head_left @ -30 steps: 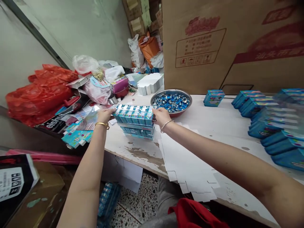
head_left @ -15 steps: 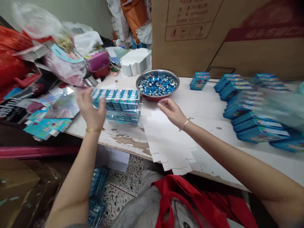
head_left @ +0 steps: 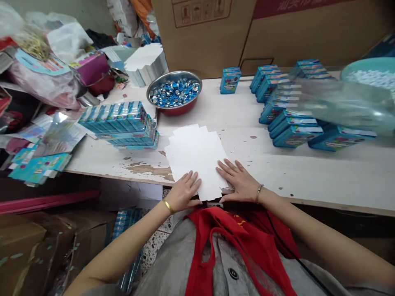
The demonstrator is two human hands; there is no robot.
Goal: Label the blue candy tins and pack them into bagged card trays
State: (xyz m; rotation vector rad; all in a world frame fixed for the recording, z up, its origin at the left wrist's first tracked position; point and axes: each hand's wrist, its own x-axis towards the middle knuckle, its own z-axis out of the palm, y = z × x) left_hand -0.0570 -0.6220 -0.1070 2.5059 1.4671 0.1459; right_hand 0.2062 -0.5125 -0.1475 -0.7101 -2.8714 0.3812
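White die-cut card sheets point(head_left: 197, 158) lie overlapped at the table's front edge. My left hand point(head_left: 184, 191) rests on their lower left corner, fingers stretched out and thumb near the front edge. On the lower right side, my right hand point(head_left: 238, 181) lies with its fingers spread over the sheets' edge. Neither hand is closed around anything. Left of the sheets stand stacked rows of small blue boxes point(head_left: 123, 129), partly under clear film. Behind the sheets sits a steel bowl point(head_left: 175, 112) full of shiny blue and silver round pieces.
A single blue box point(head_left: 230, 81) stands before a big cardboard carton point(head_left: 210, 45). More blue boxes point(head_left: 293, 135) stand in rows at right, partly behind a clear plastic bag point(head_left: 352, 102). A white card stack point(head_left: 145, 61) is at the back. Bags and flattened packaging point(head_left: 46, 162) crowd the left.
Both hands have come down and toward me onto the white sheets; my left hand has left the blue box stack. The view has tilted down and turned right.
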